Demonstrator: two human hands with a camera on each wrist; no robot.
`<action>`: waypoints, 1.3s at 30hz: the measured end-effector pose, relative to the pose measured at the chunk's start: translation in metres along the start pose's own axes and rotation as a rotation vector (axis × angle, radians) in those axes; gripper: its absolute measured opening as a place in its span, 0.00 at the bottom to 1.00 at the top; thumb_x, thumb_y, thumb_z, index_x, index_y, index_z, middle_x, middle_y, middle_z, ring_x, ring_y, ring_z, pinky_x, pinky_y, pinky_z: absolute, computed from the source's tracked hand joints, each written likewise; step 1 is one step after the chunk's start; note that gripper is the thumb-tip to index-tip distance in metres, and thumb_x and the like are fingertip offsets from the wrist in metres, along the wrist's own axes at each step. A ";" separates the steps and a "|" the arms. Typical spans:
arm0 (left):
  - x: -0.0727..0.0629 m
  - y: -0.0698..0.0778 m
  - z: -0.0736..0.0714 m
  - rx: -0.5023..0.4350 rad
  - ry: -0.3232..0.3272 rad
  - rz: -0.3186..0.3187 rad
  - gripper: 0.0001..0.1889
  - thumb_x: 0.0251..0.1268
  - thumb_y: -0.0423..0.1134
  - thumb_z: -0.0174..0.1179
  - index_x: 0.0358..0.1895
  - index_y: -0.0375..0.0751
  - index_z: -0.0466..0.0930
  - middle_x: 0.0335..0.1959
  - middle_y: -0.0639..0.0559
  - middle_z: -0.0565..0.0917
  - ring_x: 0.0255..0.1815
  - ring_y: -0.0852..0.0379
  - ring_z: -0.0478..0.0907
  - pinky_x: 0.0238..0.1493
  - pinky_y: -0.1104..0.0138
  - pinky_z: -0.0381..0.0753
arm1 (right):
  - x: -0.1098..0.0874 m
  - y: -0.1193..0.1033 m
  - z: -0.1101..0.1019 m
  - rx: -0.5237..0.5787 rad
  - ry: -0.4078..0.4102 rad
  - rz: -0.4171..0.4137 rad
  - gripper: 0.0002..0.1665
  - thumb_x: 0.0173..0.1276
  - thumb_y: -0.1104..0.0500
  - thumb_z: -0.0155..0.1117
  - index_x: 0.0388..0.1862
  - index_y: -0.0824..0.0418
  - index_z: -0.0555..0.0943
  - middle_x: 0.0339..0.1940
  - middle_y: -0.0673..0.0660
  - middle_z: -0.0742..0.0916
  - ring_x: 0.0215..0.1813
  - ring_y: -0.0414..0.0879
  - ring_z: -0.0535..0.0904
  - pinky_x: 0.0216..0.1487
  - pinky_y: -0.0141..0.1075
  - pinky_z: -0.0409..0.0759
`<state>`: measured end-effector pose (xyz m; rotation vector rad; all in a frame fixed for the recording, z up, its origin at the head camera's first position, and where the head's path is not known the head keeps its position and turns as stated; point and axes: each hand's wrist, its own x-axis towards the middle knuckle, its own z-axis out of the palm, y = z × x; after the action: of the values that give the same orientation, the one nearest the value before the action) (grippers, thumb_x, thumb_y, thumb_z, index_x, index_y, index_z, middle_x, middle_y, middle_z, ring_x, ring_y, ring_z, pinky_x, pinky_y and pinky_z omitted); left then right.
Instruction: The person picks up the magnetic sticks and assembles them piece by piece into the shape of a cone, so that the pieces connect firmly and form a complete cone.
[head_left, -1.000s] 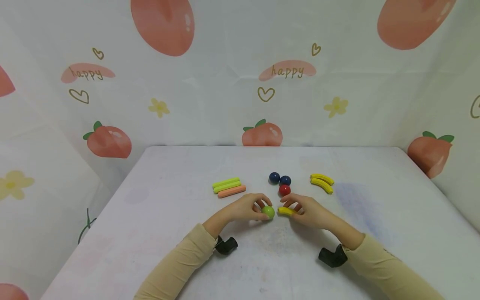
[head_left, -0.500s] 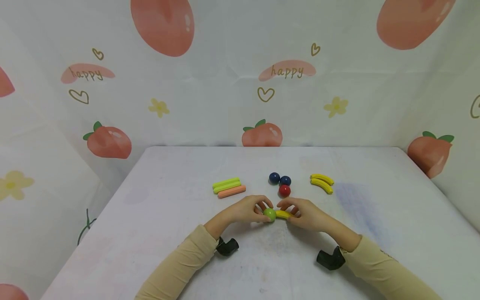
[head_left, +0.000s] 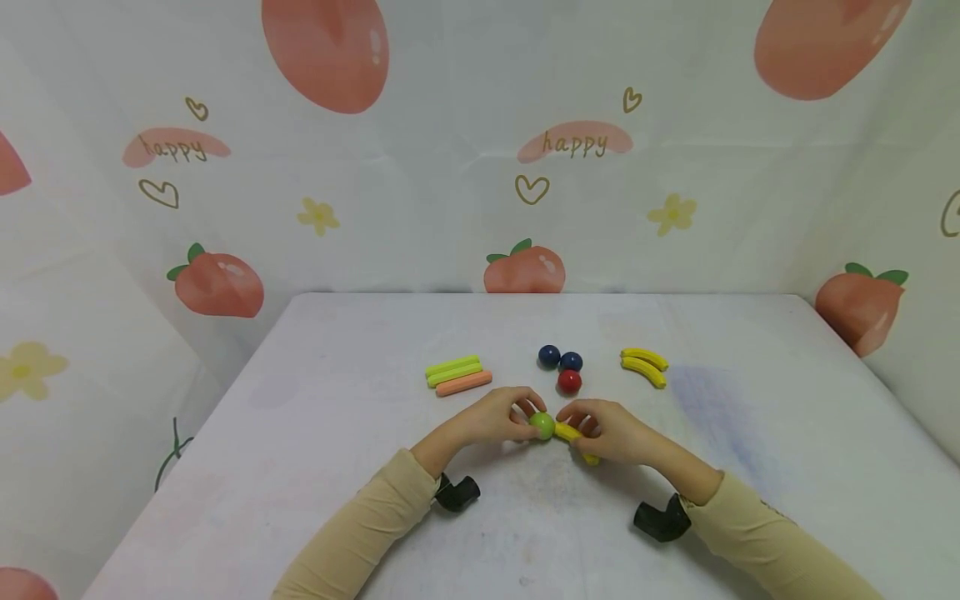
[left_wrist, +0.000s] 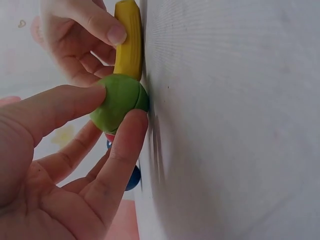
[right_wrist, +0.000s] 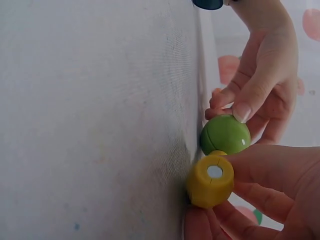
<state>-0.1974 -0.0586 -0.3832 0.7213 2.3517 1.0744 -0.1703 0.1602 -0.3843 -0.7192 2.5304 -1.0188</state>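
A small glossy green ball point(head_left: 543, 427) is pinched between the thumb and fingers of my left hand point(head_left: 493, 417) near the middle of the table point(head_left: 525, 533). My right hand point(head_left: 617, 432) pinches a short curved yellow rod point(left_wrist: 129, 42), which looks like a magnetic toy stick. One tip of the rod meets the green ball. The other end, with a round silver disc in it, faces the right wrist camera. In the head view the rod slants from the ball toward the near right, partly behind the right fingers.
Beyond the hands lie two dark blue balls point(head_left: 559, 358) and a red ball point(head_left: 569, 382). Two curved yellow rods point(head_left: 643, 368) sit to their right. Two lime rods point(head_left: 453, 371) and an orange rod point(head_left: 463, 383) lie on the left. A printed cloth point(head_left: 420, 233) hangs behind.
My right hand has brought the yellow rod leftward against the green ball, closing the gap between them. The rod's outer end has since swung toward me. The left hand has shifted slightly right.
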 end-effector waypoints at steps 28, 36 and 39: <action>0.007 0.006 0.008 -0.041 0.033 0.042 0.14 0.57 0.31 0.63 0.47 0.38 0.74 0.44 0.42 0.81 0.42 0.51 0.83 0.45 0.68 0.81 | 0.006 0.003 0.008 0.186 -0.036 0.067 0.24 0.65 0.58 0.62 0.56 0.66 0.69 0.32 0.57 0.82 0.25 0.43 0.79 0.30 0.33 0.81; 0.006 0.007 0.008 -0.081 0.020 0.046 0.16 0.58 0.31 0.62 0.49 0.37 0.72 0.47 0.41 0.80 0.46 0.48 0.83 0.47 0.67 0.81 | 0.007 0.003 0.006 0.185 -0.042 0.085 0.25 0.64 0.56 0.62 0.57 0.65 0.70 0.29 0.56 0.81 0.25 0.43 0.79 0.28 0.34 0.82; 0.006 0.005 0.007 -0.079 0.018 0.026 0.16 0.59 0.33 0.63 0.50 0.38 0.72 0.46 0.43 0.80 0.45 0.50 0.83 0.46 0.67 0.81 | 0.006 0.003 0.005 0.163 -0.032 0.082 0.24 0.64 0.55 0.63 0.55 0.65 0.70 0.29 0.55 0.81 0.24 0.43 0.78 0.27 0.33 0.81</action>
<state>-0.1965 -0.0482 -0.3842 0.7182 2.3064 1.1822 -0.1743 0.1558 -0.3905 -0.5768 2.3941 -1.1595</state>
